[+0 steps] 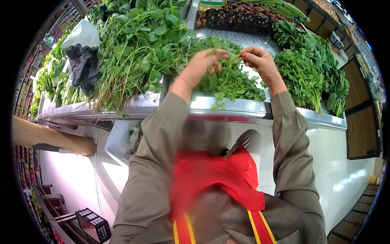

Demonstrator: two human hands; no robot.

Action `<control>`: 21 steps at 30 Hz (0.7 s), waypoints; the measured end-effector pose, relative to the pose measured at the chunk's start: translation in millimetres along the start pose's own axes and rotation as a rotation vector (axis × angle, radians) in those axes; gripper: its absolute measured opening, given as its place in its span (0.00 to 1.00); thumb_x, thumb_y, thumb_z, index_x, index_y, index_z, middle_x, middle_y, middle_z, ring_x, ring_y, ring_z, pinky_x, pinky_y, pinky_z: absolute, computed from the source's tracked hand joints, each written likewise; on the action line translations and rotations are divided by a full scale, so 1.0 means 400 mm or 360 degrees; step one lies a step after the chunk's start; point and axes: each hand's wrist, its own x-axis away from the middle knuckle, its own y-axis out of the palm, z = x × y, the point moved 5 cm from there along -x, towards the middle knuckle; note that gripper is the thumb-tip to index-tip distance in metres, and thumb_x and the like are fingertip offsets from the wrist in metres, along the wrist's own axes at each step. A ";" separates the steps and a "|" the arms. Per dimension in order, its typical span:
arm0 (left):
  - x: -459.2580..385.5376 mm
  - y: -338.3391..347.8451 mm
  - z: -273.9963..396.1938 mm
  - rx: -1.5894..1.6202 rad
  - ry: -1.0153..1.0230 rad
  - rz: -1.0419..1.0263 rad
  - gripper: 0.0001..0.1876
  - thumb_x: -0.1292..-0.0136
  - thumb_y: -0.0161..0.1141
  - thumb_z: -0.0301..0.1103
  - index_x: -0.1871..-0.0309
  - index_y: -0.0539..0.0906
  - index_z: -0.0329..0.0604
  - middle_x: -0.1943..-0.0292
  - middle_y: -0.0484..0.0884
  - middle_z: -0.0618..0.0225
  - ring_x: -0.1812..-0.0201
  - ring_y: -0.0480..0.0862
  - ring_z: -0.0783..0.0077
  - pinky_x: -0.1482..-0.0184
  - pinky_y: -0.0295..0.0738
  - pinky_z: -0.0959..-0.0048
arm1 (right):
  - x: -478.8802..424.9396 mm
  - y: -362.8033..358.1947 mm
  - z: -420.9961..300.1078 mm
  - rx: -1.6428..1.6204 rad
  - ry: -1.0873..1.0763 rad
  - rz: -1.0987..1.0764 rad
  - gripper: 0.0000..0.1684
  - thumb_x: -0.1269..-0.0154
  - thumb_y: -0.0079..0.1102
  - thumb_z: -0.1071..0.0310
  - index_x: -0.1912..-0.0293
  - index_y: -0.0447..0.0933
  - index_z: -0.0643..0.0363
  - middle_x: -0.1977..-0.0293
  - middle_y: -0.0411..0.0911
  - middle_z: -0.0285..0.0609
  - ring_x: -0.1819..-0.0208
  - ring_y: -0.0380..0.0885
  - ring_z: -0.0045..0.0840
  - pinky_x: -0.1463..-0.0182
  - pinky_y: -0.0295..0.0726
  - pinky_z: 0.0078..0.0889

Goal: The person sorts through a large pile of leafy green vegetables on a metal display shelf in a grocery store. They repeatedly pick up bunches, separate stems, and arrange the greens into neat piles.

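My right hand (257,61) pinches a thin green herb stem between thumb and fingertips, above a loose pile of cilantro-like leafy herbs (228,82) on the metal counter. My left hand (204,65) hovers over the same pile, fingers spread and slightly blurred; a bit of green shows at its fingers, and whether it grips any is unclear. Left of the hands lies a big heap of long-stemmed leafy greens (137,52). Upright-looking bunches of leafy herbs (300,76) sit to the right.
A black plastic crate (239,20) of brown nuts or bulbs stands behind the pile. Banded greens (336,102) lie at the right end. A crumpled dark bag (82,67) is at left. The counter's metal edge (231,106) runs before me; a white bin (120,140) stands below.
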 end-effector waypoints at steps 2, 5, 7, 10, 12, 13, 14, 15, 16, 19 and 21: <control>-0.002 0.010 -0.003 -0.0215 -0.0091 0.0019 0.16 0.34 0.47 0.30 0.45 0.78 0.40 0.69 0.81 0.71 0.74 0.70 0.84 0.71 0.65 0.84 | -0.005 0.003 0.001 0.0031 -0.0016 -0.0026 0.07 0.37 0.60 0.69 0.60 0.79 0.60 0.70 0.80 0.34 0.71 0.74 0.12 0.66 0.73 0.12; -0.012 -0.008 -0.023 -0.0258 -0.0010 0.0018 0.15 0.34 0.50 0.33 0.47 0.79 0.42 0.74 0.77 0.76 0.75 0.68 0.85 0.73 0.62 0.84 | -0.004 0.018 -0.007 0.0011 -0.0028 -0.0039 0.07 0.37 0.60 0.69 0.60 0.79 0.60 0.70 0.80 0.34 0.71 0.74 0.12 0.65 0.73 0.14; -0.002 0.009 -0.011 -0.0281 0.0007 0.0003 0.13 0.34 0.53 0.33 0.49 0.80 0.42 0.76 0.75 0.78 0.76 0.68 0.86 0.73 0.61 0.84 | -0.001 0.020 -0.009 0.0006 -0.0037 -0.0045 0.07 0.37 0.60 0.70 0.60 0.79 0.60 0.70 0.80 0.34 0.70 0.74 0.12 0.64 0.73 0.15; -0.014 0.014 -0.029 -0.0369 0.0042 -0.0004 0.11 0.36 0.57 0.33 0.53 0.81 0.42 0.77 0.74 0.80 0.76 0.67 0.88 0.74 0.59 0.84 | -0.003 0.030 -0.004 -0.0008 -0.0037 -0.0095 0.06 0.36 0.59 0.70 0.60 0.79 0.60 0.70 0.79 0.34 0.70 0.74 0.12 0.65 0.73 0.15; -0.023 0.009 -0.045 -0.0393 0.0007 -0.0003 0.09 0.38 0.59 0.32 0.56 0.82 0.41 0.77 0.74 0.82 0.77 0.66 0.89 0.75 0.59 0.85 | 0.000 0.032 -0.007 -0.0016 -0.0014 -0.0106 0.06 0.36 0.59 0.70 0.60 0.78 0.61 0.70 0.79 0.34 0.70 0.73 0.12 0.65 0.73 0.14; -0.026 0.004 -0.047 -0.0359 0.0013 0.0043 0.08 0.38 0.60 0.32 0.57 0.82 0.41 0.77 0.74 0.81 0.77 0.66 0.89 0.75 0.59 0.85 | 0.002 0.034 -0.007 -0.0021 0.0000 -0.0111 0.06 0.36 0.59 0.70 0.60 0.78 0.61 0.71 0.79 0.34 0.71 0.73 0.12 0.65 0.72 0.14; -0.028 0.000 -0.048 -0.0325 0.0020 0.0089 0.08 0.38 0.60 0.32 0.58 0.82 0.41 0.77 0.74 0.81 0.77 0.66 0.89 0.75 0.59 0.85 | 0.001 0.034 -0.006 -0.0006 0.0006 -0.0083 0.08 0.36 0.60 0.69 0.59 0.79 0.61 0.72 0.78 0.32 0.73 0.70 0.11 0.68 0.69 0.13; -0.028 -0.004 -0.047 -0.0290 0.0026 0.0135 0.07 0.39 0.61 0.32 0.59 0.82 0.41 0.77 0.74 0.81 0.77 0.66 0.89 0.75 0.59 0.85 | 0.000 0.036 -0.003 -0.0021 0.0019 -0.0089 0.09 0.36 0.60 0.68 0.59 0.78 0.61 0.72 0.77 0.32 0.73 0.69 0.11 0.69 0.68 0.13; -0.029 -0.007 -0.048 -0.0272 0.0032 0.0150 0.08 0.39 0.62 0.31 0.59 0.82 0.40 0.78 0.74 0.80 0.77 0.67 0.88 0.76 0.59 0.84 | -0.004 0.037 0.004 -0.0037 0.0032 -0.0094 0.10 0.36 0.60 0.67 0.58 0.78 0.61 0.72 0.77 0.31 0.74 0.68 0.10 0.70 0.67 0.13; -0.029 -0.013 -0.047 -0.0249 0.0049 0.0190 0.08 0.42 0.63 0.31 0.61 0.81 0.39 0.79 0.73 0.79 0.78 0.67 0.86 0.77 0.59 0.83 | -0.003 0.047 0.009 0.0008 0.0090 -0.0113 0.12 0.38 0.62 0.65 0.57 0.79 0.62 0.73 0.75 0.30 0.74 0.66 0.09 0.71 0.64 0.13; -0.028 -0.010 -0.046 -0.0272 0.0057 0.0200 0.07 0.42 0.63 0.31 0.62 0.81 0.40 0.79 0.73 0.79 0.78 0.67 0.86 0.77 0.59 0.83 | 0.002 0.058 0.006 0.0128 0.0083 -0.0134 0.12 0.39 0.63 0.65 0.58 0.79 0.61 0.73 0.75 0.29 0.75 0.65 0.09 0.71 0.63 0.14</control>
